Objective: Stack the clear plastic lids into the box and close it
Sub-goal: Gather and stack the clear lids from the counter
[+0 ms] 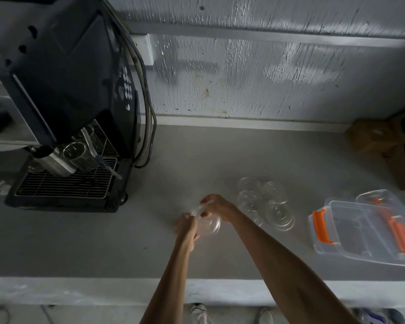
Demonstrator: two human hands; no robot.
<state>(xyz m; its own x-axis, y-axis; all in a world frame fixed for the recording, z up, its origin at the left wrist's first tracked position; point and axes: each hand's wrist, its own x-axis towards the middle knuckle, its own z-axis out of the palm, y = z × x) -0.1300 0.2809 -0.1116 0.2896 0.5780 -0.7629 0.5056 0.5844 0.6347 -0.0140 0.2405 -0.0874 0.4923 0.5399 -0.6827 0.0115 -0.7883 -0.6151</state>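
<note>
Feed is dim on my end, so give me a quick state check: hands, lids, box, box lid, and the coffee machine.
left hand: gripping the held lids.
right hand: gripping the same lids from above.
held lids: off the counter, between both hands.
loose lids: lying flat on the counter, overlapping, not boxed.
box: open, looks empty.
box lid: off, behind the box.
coffee machine: glasses on its grille.

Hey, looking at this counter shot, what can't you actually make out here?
- Head view: how many lids the left hand and right hand hold; fingers and blur hide it.
- Count of loose lids on the counter: clear, overlapping, dim.
- Box: right end cut off by the frame edge; contents unclear through clear plastic.
</note>
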